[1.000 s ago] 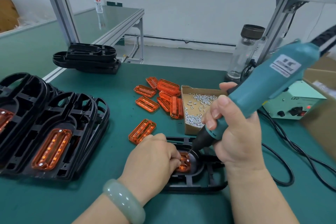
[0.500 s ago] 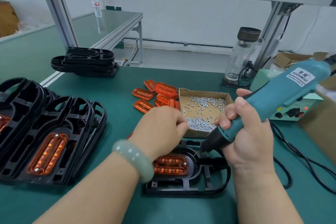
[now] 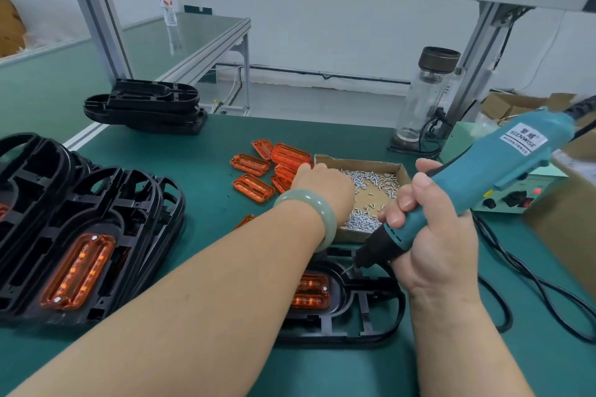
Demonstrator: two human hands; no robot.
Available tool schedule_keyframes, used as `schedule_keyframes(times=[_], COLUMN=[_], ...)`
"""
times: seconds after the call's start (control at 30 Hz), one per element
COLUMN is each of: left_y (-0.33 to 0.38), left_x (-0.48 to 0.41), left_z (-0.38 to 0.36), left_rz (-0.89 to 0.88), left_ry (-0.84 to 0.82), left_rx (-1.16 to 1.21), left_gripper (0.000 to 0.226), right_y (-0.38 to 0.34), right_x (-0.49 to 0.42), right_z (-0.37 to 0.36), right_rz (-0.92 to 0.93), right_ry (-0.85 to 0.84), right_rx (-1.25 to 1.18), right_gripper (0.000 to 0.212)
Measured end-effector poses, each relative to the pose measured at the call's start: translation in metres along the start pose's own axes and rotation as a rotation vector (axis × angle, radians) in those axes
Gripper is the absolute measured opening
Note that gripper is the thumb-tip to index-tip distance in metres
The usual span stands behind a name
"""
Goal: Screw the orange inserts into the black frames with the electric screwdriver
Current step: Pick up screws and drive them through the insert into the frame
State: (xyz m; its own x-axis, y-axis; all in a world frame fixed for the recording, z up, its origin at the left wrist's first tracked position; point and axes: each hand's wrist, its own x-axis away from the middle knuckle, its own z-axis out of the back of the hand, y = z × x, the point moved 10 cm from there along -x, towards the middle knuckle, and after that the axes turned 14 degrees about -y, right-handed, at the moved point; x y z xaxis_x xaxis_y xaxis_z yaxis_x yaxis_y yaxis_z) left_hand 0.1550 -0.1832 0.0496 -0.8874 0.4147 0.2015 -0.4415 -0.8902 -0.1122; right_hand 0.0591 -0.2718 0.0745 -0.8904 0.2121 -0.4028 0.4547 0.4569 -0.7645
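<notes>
A black frame (image 3: 364, 309) lies flat on the green mat in front of me, with an orange insert (image 3: 311, 292) seated in its oval end. My right hand (image 3: 432, 235) grips the teal electric screwdriver (image 3: 516, 164), whose bit points down-left just above the frame, right of the insert. My left hand (image 3: 322, 190), a pale green bangle on its wrist, reaches over the near-left corner of the cardboard box of small silver screws (image 3: 374, 177); its fingertips are hidden behind the back of the hand. Several loose orange inserts (image 3: 253, 187) lie left of the box.
Several black frames with inserts fitted (image 3: 80, 235) are stacked overlapping at the left. Bare black frames (image 3: 145, 106) are stacked at the back left. A glass bottle (image 3: 425, 100), a pale green power unit (image 3: 516, 200) with black cables (image 3: 532, 284) and a cardboard carton (image 3: 574, 213) fill the right side.
My left hand has left the frame and moved up to the screw box. The screwdriver bit has lifted off the insert and drawn back to the right.
</notes>
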Motion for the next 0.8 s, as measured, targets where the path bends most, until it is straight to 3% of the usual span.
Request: schedule_keyframes(times=[0.17, 0.33, 0.43, 0.57, 0.67, 0.8], left_y=[-0.001, -0.017, -0.021, -0.022, -0.024, -0.033], left_x=[-0.001, 0.007, 0.011, 0.015, 0.022, 0.037], left_z=[-0.001, 0.004, 0.005, 0.005, 0.013, 0.018], left_rz=[-0.006, -0.010, -0.005, -0.018, -0.030, -0.042], left_ry=[-0.006, 0.090, 0.093, 0.117, 0.175, 0.246], left_rx=[0.022, 0.357, 0.384, 0.402, 0.476, 0.806], left_gripper=[0.010, 0.014, 0.024, 0.014, 0.028, 0.013], right_y=[0.002, 0.004, 0.005, 0.007, 0.008, 0.008], right_x=[0.000, 0.000, 0.000, 0.001, 0.001, 0.002], right_z=[0.000, 0.000, -0.001, -0.002, -0.003, -0.004], right_rz=[-0.005, -0.011, -0.015, -0.009, -0.020, -0.026], right_ry=[0.005, -0.007, -0.013, -0.013, -0.013, -0.011], right_rx=[0.001, -0.012, -0.013, -0.008, -0.014, -0.006], right_gripper=[0.014, 0.013, 0.013, 0.012, 0.013, 0.013])
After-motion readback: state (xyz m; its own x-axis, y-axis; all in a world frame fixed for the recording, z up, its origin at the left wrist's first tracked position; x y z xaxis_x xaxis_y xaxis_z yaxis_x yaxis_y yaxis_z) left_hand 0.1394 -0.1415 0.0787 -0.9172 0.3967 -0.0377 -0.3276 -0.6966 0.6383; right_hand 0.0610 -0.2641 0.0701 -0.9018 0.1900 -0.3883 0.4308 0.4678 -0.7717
